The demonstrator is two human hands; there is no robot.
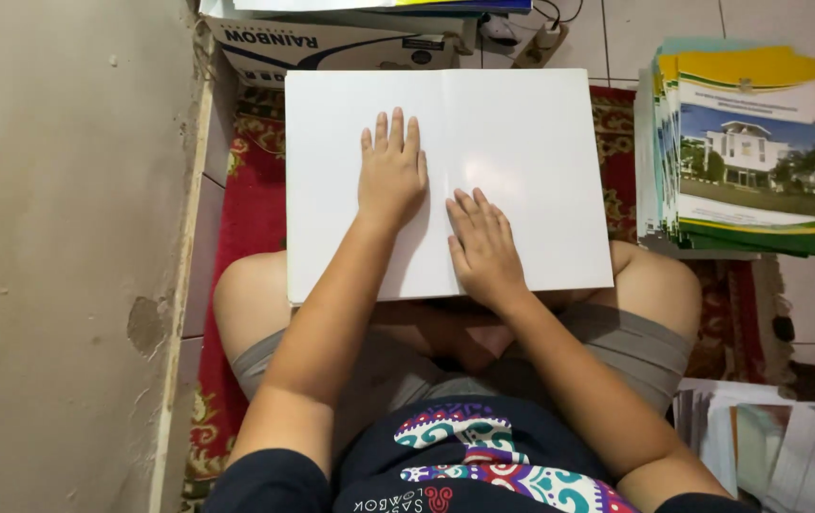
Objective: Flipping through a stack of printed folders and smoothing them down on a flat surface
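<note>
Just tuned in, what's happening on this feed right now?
A person sits cross-legged on a red patterned rug with a large blank white folded sheet spread over their knees. Both hands lie flat on it: the left hand left of the centre crease, the right hand just right of it, nearer the lower edge. A stack of printed booklets sits to the right, and a cardboard box lies beyond the sheet.

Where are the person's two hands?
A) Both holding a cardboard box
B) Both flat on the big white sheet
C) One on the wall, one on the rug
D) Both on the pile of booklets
B: the left hand and the right hand both lie palm-down with fingers spread on the big white sheet resting across the person's knees, while the pile of booklets sits untouched off to the right side.
</note>
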